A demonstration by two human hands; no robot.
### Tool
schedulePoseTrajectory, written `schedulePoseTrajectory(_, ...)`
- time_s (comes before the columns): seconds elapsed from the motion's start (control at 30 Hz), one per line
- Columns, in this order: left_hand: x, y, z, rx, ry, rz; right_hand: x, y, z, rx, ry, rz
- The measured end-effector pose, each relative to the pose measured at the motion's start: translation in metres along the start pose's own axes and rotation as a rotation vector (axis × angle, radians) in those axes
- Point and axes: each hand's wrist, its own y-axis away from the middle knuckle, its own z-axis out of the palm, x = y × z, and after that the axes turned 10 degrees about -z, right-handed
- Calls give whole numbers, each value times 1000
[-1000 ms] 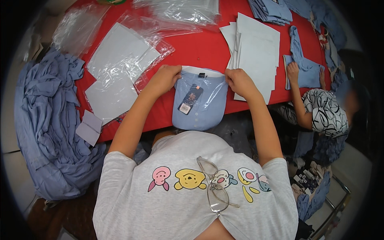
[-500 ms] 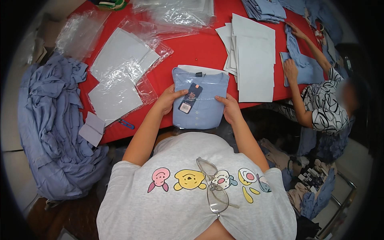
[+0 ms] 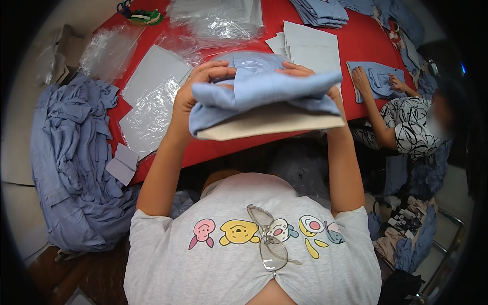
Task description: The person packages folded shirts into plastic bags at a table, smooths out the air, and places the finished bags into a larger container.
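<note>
Raised above the table's near edge is a folded light-blue shirt (image 3: 269, 91), its lower edge turned toward me. A pale stiff board (image 3: 269, 126) shows beneath the fabric, and clear plastic glints over the far part. My left hand (image 3: 189, 94) grips its left side, fingers curled over the top. On the right side my right hand (image 3: 297, 69) holds it likewise, partly hidden behind the cloth. The tag on the shirt's front is out of sight.
On the red table (image 3: 213, 152) lie grey boards (image 3: 147, 96), clear plastic bags (image 3: 216, 23) and a board stack (image 3: 315, 46). Blue shirts (image 3: 76, 168) are heaped at left. At right, a co-worker's hands (image 3: 362, 81) touch another blue shirt (image 3: 384, 76). Green-handled scissors (image 3: 145, 18) lie far left.
Both my hands have raised the shirt from the table edge and tilted it, so its lower edge now faces me instead of its front. The co-worker's hands have moved over the other shirt.
</note>
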Motion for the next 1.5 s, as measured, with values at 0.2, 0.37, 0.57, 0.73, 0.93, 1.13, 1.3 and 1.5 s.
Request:
schedulePoseTrajectory(0.2,-57,103,16,-326,-742,-85,99,130,20,321,436,238)
schedulePoseTrajectory(0.37,-85,155,50,-403,-567,-250,157,271,67,866,-74,765)
schedulePoseTrajectory(0.57,-91,129,137,-427,-789,-119,150,259,93,705,-391,904)
schedulePoseTrajectory(0.73,-109,122,155,-502,-857,-107,170,238,84,818,-381,864)
schedulePoseTrajectory(0.93,-110,120,166,-431,-901,-72,146,221,85,832,-233,778)
schedulePoseTrajectory(1.13,-110,88,148,-401,-644,-285,122,194,75,797,-276,698)
schedulePoseTrajectory(1.3,-102,67,129,-494,-614,-339,124,178,87,761,-186,833)
schedulePoseTrajectory(1.5,-108,74,132,-496,-597,-280,127,151,100,445,85,962)
